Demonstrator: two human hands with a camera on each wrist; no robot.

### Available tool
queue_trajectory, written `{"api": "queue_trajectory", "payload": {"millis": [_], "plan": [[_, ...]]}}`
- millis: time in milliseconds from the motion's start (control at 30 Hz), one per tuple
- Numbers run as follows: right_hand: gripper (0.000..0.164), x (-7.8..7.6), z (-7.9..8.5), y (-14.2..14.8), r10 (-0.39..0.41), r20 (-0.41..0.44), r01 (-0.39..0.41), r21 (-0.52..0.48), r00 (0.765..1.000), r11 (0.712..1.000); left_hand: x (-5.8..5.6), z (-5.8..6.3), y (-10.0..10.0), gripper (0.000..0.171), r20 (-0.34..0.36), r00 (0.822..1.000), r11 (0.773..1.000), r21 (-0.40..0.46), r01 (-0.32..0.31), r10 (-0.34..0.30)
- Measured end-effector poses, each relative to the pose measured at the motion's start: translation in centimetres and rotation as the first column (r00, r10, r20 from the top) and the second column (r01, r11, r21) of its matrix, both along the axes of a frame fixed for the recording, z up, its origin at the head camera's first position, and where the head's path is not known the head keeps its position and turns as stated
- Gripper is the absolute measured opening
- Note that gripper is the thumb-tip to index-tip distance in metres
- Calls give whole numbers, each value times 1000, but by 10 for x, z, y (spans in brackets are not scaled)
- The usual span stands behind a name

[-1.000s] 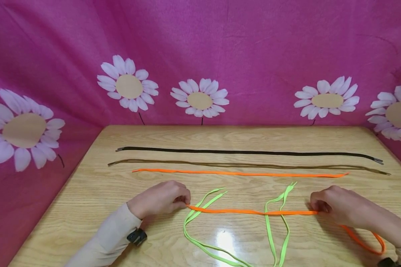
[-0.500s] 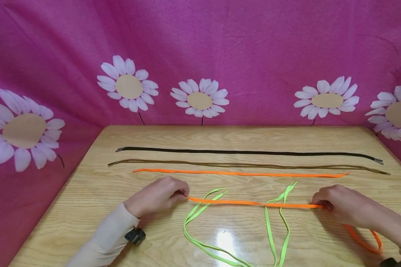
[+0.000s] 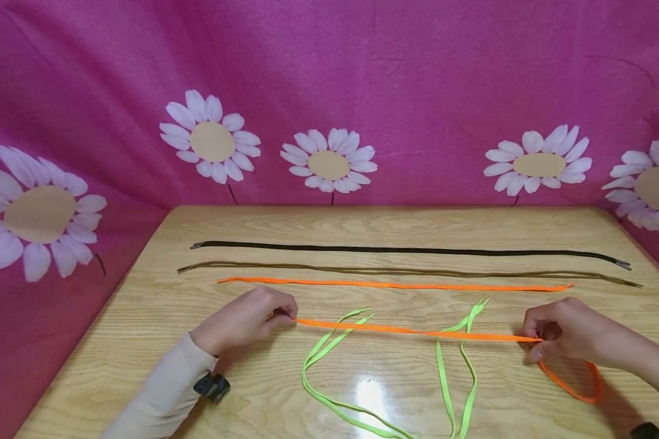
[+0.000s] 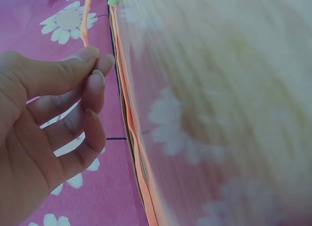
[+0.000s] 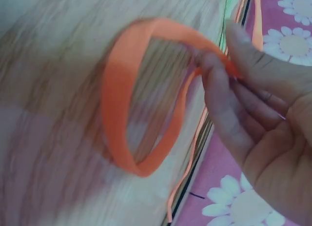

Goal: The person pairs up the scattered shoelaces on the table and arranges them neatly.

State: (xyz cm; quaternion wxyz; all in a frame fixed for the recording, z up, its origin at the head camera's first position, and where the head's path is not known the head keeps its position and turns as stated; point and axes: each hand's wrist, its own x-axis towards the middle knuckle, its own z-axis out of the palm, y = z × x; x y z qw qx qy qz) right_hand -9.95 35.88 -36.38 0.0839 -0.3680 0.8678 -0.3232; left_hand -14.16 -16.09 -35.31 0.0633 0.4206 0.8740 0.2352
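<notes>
An orange shoelace (image 3: 395, 329) stretches nearly straight between both hands, above the table. The left hand (image 3: 247, 320) pinches its left end between thumb and forefinger, with the other fingers loosely bent in the left wrist view. On the other side the right hand (image 3: 573, 332) pinches the lace, and a slack loop (image 5: 117, 99) of it hangs from those fingers. Beneath the taut stretch lie green shoelaces (image 3: 307, 372), curving toward the table's near edge. Another orange shoelace (image 3: 395, 285) lies straight, just beyond the hands.
Behind the orange lace on the wooden table (image 3: 143, 341) lie a brown shoelace (image 3: 362, 270) and a black shoelace (image 3: 395, 249), both roughly parallel to it. A pink cloth (image 3: 417, 73) with white flowers hangs at the back and sides.
Held orange lace has risen up the view, away from the near edge. The left hand has moved left and up, the right hand slightly right, and the hanging loop has shifted left.
</notes>
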Motion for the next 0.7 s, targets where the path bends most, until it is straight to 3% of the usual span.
{"api": "queue_trajectory", "payload": {"millis": [233,400,567,700], "plan": [[20,-3,1,12,18,182,3,-114,983,993,-3,-2,-7,10,32,999,999,-3,-41,41],[17,-2,3,12,-11,221,40,-127,975,991,-3,0,-10,8,26,998,999,1,-50,49],[31,0,9,8,-105,117,114,-73,987,991,-1,3,-14,5,5,998,998,5,-70,70],[32,0,13,8,-171,24,172,-22,985,985,-1,5,-17,4,8,996,996,12,-86,86]]}}
